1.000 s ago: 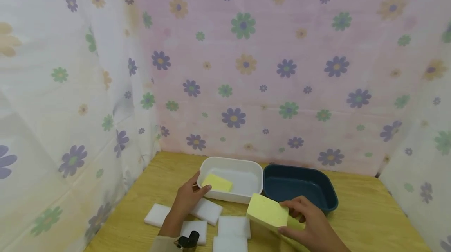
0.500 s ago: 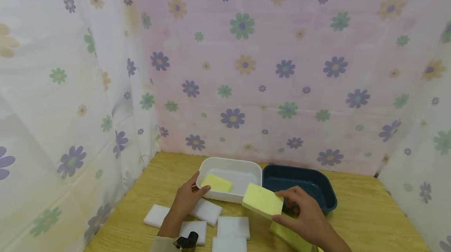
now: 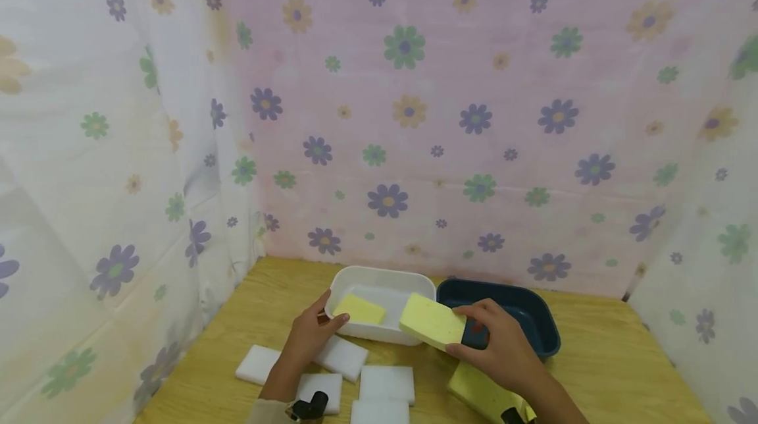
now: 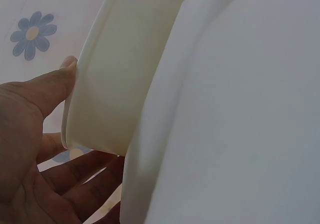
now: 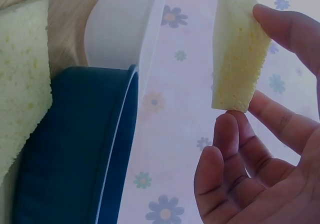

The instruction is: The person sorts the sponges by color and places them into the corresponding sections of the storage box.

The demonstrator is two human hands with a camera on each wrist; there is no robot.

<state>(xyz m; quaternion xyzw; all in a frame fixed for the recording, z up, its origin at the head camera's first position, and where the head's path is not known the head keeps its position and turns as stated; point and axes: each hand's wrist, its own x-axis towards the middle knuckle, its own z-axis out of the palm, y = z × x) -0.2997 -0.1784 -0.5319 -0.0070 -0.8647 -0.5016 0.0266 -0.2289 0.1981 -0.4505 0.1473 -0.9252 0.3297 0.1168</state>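
Observation:
My right hand (image 3: 497,342) pinches a yellow sponge (image 3: 432,320) by its right end, thumb and fingers on opposite sides. The sponge hangs tilted above the front right part of a white plastic bin (image 3: 379,276); in the right wrist view the sponge's porous edge (image 5: 245,59) shows. My left hand (image 3: 310,335) holds the left end of the white bin, its thumb at the rim and its fingers along the outside in the left wrist view. A second yellow sponge (image 3: 360,309) lies inside the bin at the left.
A dark blue bin (image 3: 547,338) stands against the white one's right side. More yellow sponges (image 3: 482,391) lie in front of it, partly behind my right forearm. Several white foam blocks (image 3: 387,384) lie on the wooden table (image 3: 610,358) before the white bin. Flowered cloth surrounds the table.
My right hand has carried the yellow sponge up and leftward, from in front of the bins to over the white bin's edge. The left hand keeps its hold on the bin.

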